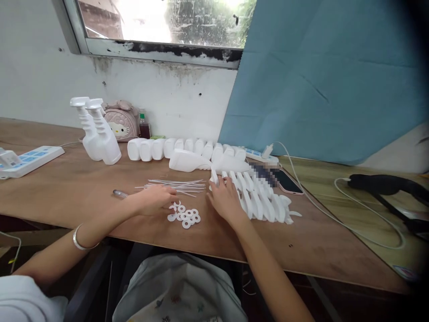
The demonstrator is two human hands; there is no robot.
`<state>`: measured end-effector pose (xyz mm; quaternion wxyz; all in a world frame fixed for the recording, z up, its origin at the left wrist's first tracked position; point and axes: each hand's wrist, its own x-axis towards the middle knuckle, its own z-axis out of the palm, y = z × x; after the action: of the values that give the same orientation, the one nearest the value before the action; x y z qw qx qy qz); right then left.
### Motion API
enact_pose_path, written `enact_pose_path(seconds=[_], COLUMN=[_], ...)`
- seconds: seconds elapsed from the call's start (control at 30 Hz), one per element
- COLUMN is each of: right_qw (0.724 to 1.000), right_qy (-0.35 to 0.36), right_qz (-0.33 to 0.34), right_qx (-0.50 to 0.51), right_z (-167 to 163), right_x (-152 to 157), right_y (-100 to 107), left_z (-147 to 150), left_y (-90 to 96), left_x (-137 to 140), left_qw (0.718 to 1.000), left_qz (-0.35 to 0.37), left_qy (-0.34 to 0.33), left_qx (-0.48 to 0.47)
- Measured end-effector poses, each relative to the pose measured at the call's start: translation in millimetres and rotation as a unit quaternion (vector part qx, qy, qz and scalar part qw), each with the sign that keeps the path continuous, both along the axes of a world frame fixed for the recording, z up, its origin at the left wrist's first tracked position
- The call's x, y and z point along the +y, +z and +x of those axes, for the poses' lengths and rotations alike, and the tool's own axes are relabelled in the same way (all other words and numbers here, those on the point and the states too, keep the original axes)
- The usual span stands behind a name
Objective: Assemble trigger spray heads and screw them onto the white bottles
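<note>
White plastic rings (189, 217) lie loosely heaped nearest the table's front edge, some overlapping; a light sideways slide should part one from the rest better than a pinch straight down. Just behind them, the left hand (157, 200) is palm-down with its fingers curled, between the rings and the thin tubes; I cannot tell whether its fingertips hold anything. To the right, the right hand (226, 197) has its fingers slightly apart at the left end of the closely packed trigger heads (261, 203), touching the end piece; whether they are clamped on it, I cannot tell. A grip on that head's body, lifted clear, would probably spare its neighbours a tug. Beyond the left fingers, the thin tubes (187, 184) cross one another, so one is best drawn lengthwise. Farther back, two bottles (187, 161) lie on their sides before a row of bottles (152, 150).
</note>
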<state>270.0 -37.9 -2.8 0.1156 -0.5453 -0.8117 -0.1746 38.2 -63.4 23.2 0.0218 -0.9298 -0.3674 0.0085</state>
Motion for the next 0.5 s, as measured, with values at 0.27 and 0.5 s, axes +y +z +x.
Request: enact_pose_path(seconds=[0.27, 0.5], right_qw=[0.997, 0.996], right_qy=[-0.066, -0.083], right_qz=[-0.010, -0.023], right_qx=[0.024, 0.032], right_z=[-3, -4], right_x=[4, -3], right_y=[-2, -4], left_z=[1, 4], left_y=[-10.8, -24.7], left_x=[-27, -30], left_qw=[0.997, 0.995], left_qz=[0.004, 0.001], left_qy=[0.079, 0.090], left_qx=[-0.019, -0.046])
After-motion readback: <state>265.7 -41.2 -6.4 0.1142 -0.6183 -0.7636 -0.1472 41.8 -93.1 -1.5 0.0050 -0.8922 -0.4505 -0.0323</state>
